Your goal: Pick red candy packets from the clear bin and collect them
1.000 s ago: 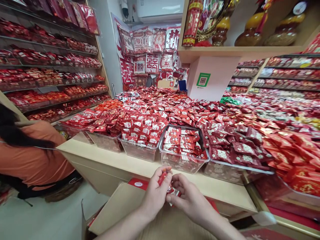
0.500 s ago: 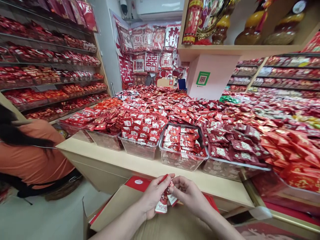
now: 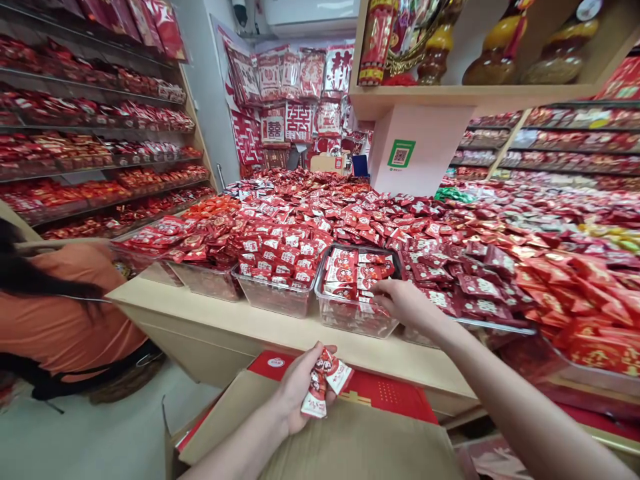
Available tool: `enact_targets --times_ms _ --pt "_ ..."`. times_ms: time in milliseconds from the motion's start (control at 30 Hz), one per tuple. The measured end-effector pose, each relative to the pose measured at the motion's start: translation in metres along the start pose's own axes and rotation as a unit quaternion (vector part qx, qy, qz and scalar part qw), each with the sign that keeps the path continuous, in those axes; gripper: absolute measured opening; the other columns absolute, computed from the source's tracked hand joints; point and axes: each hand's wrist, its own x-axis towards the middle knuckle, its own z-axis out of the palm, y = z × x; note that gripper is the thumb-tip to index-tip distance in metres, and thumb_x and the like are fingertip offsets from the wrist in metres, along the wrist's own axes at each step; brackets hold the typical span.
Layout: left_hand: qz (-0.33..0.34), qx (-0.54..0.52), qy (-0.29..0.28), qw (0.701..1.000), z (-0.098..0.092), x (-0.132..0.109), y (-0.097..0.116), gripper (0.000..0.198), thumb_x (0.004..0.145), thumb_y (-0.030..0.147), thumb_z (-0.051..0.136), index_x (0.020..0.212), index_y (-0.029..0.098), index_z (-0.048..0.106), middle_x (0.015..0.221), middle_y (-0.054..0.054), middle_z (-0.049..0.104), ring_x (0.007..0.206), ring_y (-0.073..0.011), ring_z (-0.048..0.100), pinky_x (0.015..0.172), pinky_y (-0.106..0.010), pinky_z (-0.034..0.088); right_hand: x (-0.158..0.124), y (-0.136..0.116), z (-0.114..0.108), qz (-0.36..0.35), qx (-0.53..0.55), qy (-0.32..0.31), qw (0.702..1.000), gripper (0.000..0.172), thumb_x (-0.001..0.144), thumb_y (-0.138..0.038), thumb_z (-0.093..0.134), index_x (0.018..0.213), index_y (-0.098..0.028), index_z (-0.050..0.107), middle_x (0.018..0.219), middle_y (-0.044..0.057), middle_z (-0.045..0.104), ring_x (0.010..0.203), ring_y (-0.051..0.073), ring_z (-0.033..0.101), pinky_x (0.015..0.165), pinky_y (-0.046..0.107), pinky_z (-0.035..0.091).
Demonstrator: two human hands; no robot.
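Observation:
My left hand (image 3: 299, 385) is closed round a small bunch of red-and-white candy packets (image 3: 324, 380), held low over a cardboard box (image 3: 350, 447). My right hand (image 3: 404, 301) reaches forward into a clear plastic bin (image 3: 350, 319) of the same red-and-white packets (image 3: 350, 270) on the counter. Its fingers curl down onto the packets at the bin's right side; whether they grip one is hidden.
Clear bins heaped with red packets (image 3: 280, 257) cover the pale wooden counter (image 3: 210, 313). A person in an orange top (image 3: 60, 320) bends at the left. Wall shelves (image 3: 90, 153) hold red goods. A red box lid (image 3: 390, 393) lies under the counter edge.
My right hand left the packets held before me and reached forward into the clear bin. My left hand kept the bunch and dropped slightly.

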Motion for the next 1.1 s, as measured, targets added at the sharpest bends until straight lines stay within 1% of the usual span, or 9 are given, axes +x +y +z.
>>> enact_targets --times_ms 100,200,367,533,633,800,900,1000,1100 --pt "-0.004 0.001 -0.007 1.000 -0.002 0.002 -0.002 0.037 0.073 0.042 0.052 0.097 0.015 0.054 0.066 -0.002 0.057 0.040 -0.0068 0.049 0.034 -0.018 0.041 0.026 0.012 0.000 -0.018 -0.088 -0.097 0.991 0.017 0.067 -0.017 0.052 0.077 -0.019 0.065 0.074 0.006 0.065 0.067 0.018 0.057 0.056 0.023 0.035" --pt "-0.004 0.016 -0.018 1.000 -0.002 0.002 -0.004 0.036 0.073 0.041 0.052 0.095 0.014 0.055 0.062 -0.001 0.056 0.040 -0.0073 0.050 0.034 -0.017 0.040 0.040 0.016 0.003 -0.036 -0.113 -0.176 0.977 0.016 0.061 -0.017 0.057 0.074 -0.020 0.065 0.070 0.004 0.064 0.062 0.016 0.055 0.051 0.022 0.033" --pt "-0.007 0.044 -0.025 0.999 -0.001 0.000 -0.005 0.034 0.072 0.040 0.054 0.094 0.014 0.054 0.063 -0.001 0.057 0.041 -0.0090 0.052 0.033 -0.017 0.039 0.049 0.010 -0.002 -0.026 -0.143 -0.284 0.948 0.020 0.061 -0.017 0.055 0.078 -0.018 0.065 0.070 0.004 0.063 0.059 0.014 0.053 0.047 0.021 0.032" --pt "-0.011 0.059 -0.028 0.998 -0.002 0.002 -0.006 0.035 0.071 0.042 0.054 0.092 0.015 0.054 0.065 -0.002 0.057 0.043 -0.0103 0.054 0.033 -0.017 0.039 0.053 0.000 -0.013 -0.053 -0.203 -0.387 0.898 0.021 0.067 -0.019 0.048 0.081 -0.014 0.063 0.074 0.006 0.062 0.058 0.014 0.051 0.047 0.022 0.031" --pt "-0.010 0.068 -0.029 0.997 -0.004 0.004 -0.009 0.033 0.070 0.042 0.055 0.090 0.015 0.054 0.064 -0.002 0.056 0.043 -0.0097 0.053 0.034 -0.018 0.041 0.055 -0.001 -0.013 -0.064 -0.233 -0.398 0.885 0.021 0.066 -0.018 0.047 0.080 -0.014 0.062 0.074 0.007 0.061 0.059 0.015 0.050 0.047 0.023 0.031" --pt "-0.002 0.084 -0.036 0.996 -0.004 0.003 -0.010 0.034 0.069 0.042 0.056 0.090 0.016 0.054 0.066 -0.002 0.056 0.045 -0.0094 0.052 0.034 -0.018 0.041 0.059 0.003 -0.009 -0.049 -0.215 -0.392 0.893 0.022 0.064 -0.019 0.050 0.084 -0.016 0.059 0.078 0.006 0.059 0.060 0.015 0.049 0.047 0.024 0.032" --pt "0.003 0.090 -0.043 0.995 -0.002 0.001 -0.010 0.032 0.069 0.041 0.056 0.088 0.015 0.054 0.063 -0.001 0.054 0.044 -0.0090 0.051 0.034 -0.017 0.041 0.060 0.003 -0.009 -0.053 -0.208 -0.391 0.895 0.017 0.063 -0.020 0.053 0.078 -0.016 0.059 0.073 0.005 0.057 0.058 0.014 0.048 0.046 0.024 0.031" --pt "0.009 0.102 -0.050 0.994 0.000 -0.002 -0.009 0.026 0.070 0.034 0.055 0.087 0.013 0.054 0.060 -0.001 0.053 0.042 -0.0082 0.049 0.033 -0.016 0.039 0.060 0.001 -0.014 -0.056 -0.219 -0.383 0.895 0.010 0.063 -0.020 0.052 0.070 -0.016 0.058 0.065 0.003 0.054 0.055 0.013 0.046 0.046 0.024 0.030" --pt "0.006 0.107 -0.058 0.993 0.001 -0.003 -0.008 0.023 0.070 0.024 0.053 0.090 0.012 0.053 0.060 -0.002 0.055 0.042 -0.0088 0.050 0.034 -0.017 0.040 0.057 -0.001 -0.023 -0.073 -0.190 -0.383 0.901 0.010 0.064 -0.017 0.049 0.069 -0.015 0.057 0.063 0.002 0.053 0.054 0.012 0.045 0.046 0.023 0.030"
